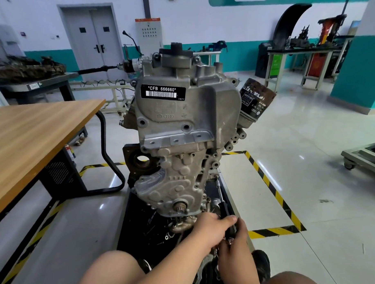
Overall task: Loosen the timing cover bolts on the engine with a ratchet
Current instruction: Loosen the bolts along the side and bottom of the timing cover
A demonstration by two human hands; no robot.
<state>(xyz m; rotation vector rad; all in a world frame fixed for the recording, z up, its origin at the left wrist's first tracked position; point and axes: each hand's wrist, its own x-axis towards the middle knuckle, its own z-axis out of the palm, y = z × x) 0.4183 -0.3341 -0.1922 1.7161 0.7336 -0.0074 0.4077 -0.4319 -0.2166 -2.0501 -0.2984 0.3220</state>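
1. The ratchet (224, 209) has a black handle that slants up out of the hands. A thin steel extension runs on from it to the lower right edge of the timing cover (177, 125), above the right edge of the black tray (134, 218). What its tip sits on is too small to tell.
2. The left hand (208, 226) reaches in from the lower left and holds the handle, with its fingers curled round it and the thumb laid across the top.
3. The right hand (234, 244) comes up from below, just under the left hand and touching it. Its fingers wrap the handle's lower end, though most of them are hidden behind the hand.
4. The engine (175, 184) stands upright on the middle of the tray, cover towards the camera. A black label (162, 92) reading "CFB 666660" sits near the cover's top, and a crankshaft stub (180, 206) shows at the bottom, just left of the hands.
5. A rusty black oil filter (255, 99) juts out, tilted, from the engine's upper right.
6. Small metal parts (170, 233) lie scattered on the tray's near end, beside the left hand.
7. Yellow-and-black tape (266, 181) marks the floor round the tray, and a wooden desk (33, 130) stands to the left of the engine.
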